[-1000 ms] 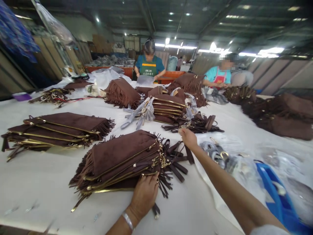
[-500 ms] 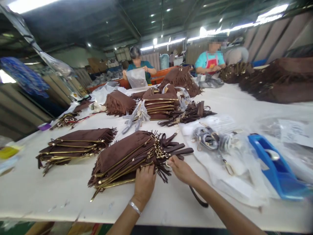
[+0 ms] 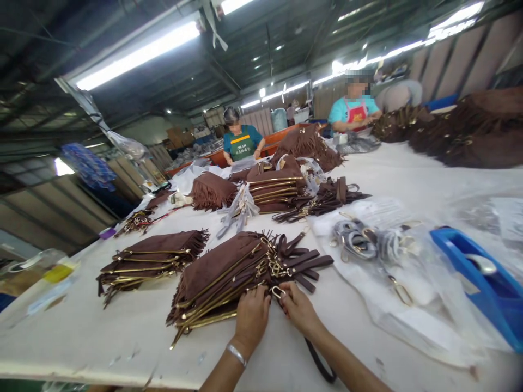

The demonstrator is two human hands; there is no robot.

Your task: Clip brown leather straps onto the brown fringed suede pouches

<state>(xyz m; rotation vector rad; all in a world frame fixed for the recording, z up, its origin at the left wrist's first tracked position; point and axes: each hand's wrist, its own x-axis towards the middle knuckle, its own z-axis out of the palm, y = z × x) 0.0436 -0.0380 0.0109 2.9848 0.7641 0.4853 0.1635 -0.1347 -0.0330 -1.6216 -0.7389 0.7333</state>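
Note:
A stack of brown fringed bags (image 3: 224,264) with gold zips lies on the table in front of me. My left hand (image 3: 253,313) is closed on the near right corner of a lower bag; its fingertips are partly hidden. Just to its right, my right hand (image 3: 300,310) pinches a wrist strap by its gold snap hook (image 3: 278,292), close to that corner. The brown loop of this wrist strap (image 3: 318,362) hangs below the hand on the table. Several other brown straps (image 3: 306,264) with gold hooks fan out from the stack's right end.
A second bag stack (image 3: 153,253) lies left. Behind are more bags (image 3: 275,188) and loose straps (image 3: 322,198). Grey coiled straps (image 3: 355,239) rest on white wrapping at right, beside a blue tape dispenser (image 3: 469,277). Two co-workers (image 3: 243,142) (image 3: 354,111) are across the table.
My right hand has brought the gold hook nearer my left hand at the bag's corner. The view has shifted left and up. A co-worker across the table has lowered a clear bag.

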